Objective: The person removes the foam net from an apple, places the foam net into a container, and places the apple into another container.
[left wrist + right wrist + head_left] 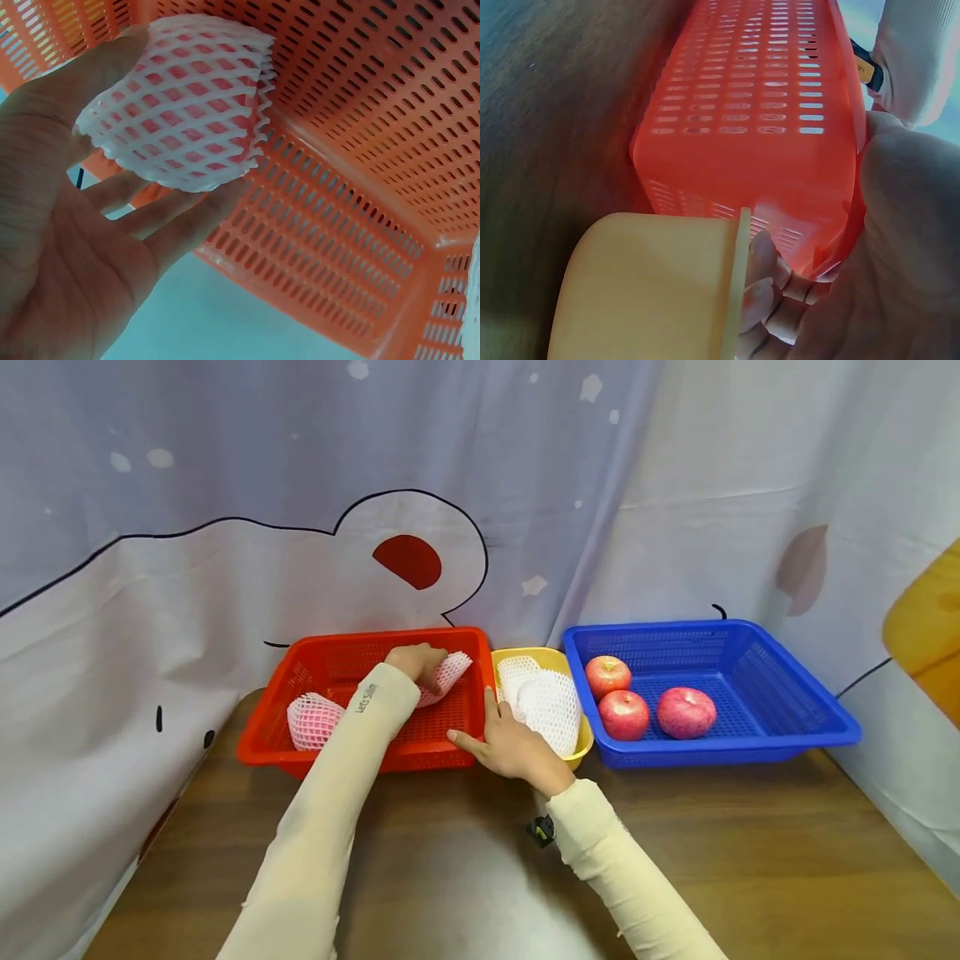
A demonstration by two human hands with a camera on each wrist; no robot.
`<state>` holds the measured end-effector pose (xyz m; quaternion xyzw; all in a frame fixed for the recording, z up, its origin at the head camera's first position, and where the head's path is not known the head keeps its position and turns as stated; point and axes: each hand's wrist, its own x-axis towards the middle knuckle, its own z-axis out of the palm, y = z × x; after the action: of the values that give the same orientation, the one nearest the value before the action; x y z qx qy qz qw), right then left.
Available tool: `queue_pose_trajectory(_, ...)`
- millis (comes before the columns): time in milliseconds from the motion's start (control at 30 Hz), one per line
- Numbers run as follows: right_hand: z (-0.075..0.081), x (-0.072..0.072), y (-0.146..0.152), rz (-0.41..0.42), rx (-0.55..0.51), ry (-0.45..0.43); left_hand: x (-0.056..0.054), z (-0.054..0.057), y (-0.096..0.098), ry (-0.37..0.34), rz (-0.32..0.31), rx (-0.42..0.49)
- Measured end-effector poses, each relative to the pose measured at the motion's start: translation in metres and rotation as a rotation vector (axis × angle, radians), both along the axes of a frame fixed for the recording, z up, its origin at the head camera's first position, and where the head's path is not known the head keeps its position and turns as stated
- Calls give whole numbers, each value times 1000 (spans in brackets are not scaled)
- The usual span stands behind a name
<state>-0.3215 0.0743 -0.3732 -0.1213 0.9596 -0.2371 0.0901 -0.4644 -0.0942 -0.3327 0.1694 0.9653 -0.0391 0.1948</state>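
Observation:
In the head view my left hand reaches into the red basket and grips an apple in a white foam net. The left wrist view shows the thumb over the net and the fingers beneath it, with red showing through the mesh. A second netted apple lies at the left of the same basket. My right hand rests at the red basket's right front corner, thumb and index finger spread over its rim. Its other fingers are beside the rim of the yellow basket.
White foam nets fill the small yellow basket between the two larger ones. On the right stands a blue basket with three bare apples, one of them nearest its middle. A patterned curtain hangs behind the wooden table.

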Motion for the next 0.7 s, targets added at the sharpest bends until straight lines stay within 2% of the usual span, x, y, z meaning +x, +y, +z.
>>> queue_pose_trajectory(100,0,1,0,-6,-4,-8,1,0,1,-20,33,18)
queue_pose_trajectory(267,-1,1,1,3,-22,-7,1,1,0,-75,135,93)
queue_pose_trajectory(367,-1,0,0,8,-32,-13,1,1,-1,-62,123,91)
queue_pose_trajectory(533,0,0,0,2,-45,-9,3,0,1,2,33,42)
queue_pose_trajectory(600,0,0,0,2,-45,-15,6,0,3,5,34,34)
queue_pose_trajectory(700,1,-1,2,8,-33,-32,11,1,5,1,79,46)
